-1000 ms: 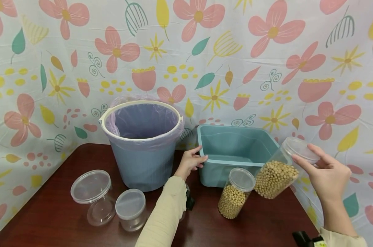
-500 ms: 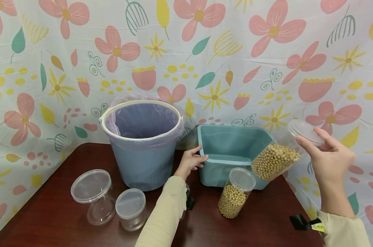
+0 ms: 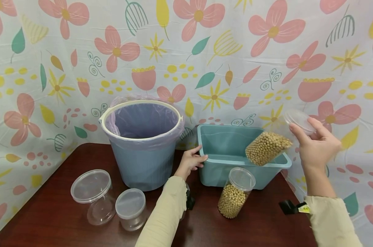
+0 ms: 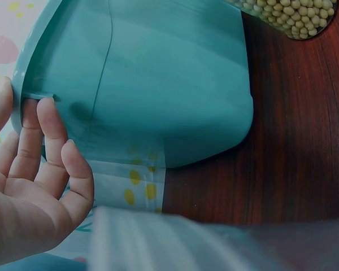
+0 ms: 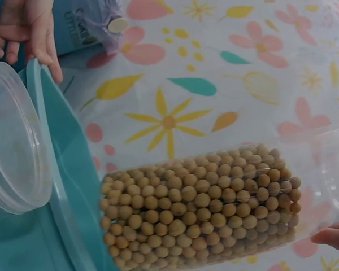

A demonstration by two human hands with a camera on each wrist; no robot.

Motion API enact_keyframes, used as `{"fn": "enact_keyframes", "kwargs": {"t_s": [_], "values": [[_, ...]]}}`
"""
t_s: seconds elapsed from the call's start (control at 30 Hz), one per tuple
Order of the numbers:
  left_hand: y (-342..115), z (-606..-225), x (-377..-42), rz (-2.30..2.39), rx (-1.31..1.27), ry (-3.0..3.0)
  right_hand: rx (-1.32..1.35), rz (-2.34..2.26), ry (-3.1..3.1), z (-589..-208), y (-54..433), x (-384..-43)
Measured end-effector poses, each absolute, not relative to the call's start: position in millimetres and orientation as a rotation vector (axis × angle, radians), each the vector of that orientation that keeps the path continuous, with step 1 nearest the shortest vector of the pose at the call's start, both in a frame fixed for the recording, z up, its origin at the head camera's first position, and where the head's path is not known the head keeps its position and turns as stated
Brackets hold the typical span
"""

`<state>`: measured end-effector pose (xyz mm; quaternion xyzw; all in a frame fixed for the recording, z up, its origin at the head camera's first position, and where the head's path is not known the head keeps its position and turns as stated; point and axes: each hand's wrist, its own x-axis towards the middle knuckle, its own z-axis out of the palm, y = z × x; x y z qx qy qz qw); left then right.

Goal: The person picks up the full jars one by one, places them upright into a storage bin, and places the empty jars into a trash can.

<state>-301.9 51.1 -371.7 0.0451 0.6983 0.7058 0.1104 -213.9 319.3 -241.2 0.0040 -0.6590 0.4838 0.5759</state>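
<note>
My right hand (image 3: 319,145) grips a tall clear plastic jar (image 3: 268,149) by its lid end, with the thumb and fingers around the lid. The jar, partly filled with round tan beans (image 5: 203,209), tilts with its base over the right part of a teal plastic bin (image 3: 226,176). At the bin's left side, my left hand (image 3: 190,161) holds the rim, the fingers hooked under its edge in the left wrist view. A second lidded jar (image 3: 232,200) of the same beans stands on the table in front of the bin.
A blue bucket (image 3: 143,164) with a lavender liner stands left of the teal bin. Two clear lidded containers, a larger one (image 3: 92,187) and a smaller one (image 3: 130,206), sit at the table's left. My left forearm partly hides another clear container. A floral curtain (image 3: 186,68) hangs behind.
My right hand has lifted the jar and carried it left, from beside the bin's right end to over its opening. My left hand and the other things have stayed put.
</note>
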Motion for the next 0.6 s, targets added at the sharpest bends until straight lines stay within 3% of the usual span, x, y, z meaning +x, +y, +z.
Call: {"fn": "enact_keyframes", "kwargs": {"t_s": [0.6], "values": [[50.9, -373.1, -303.2, 2.077, 0.127, 2.05, -0.145, 1.054, -1.606, -275.0, 309.2, -258.5]]}}
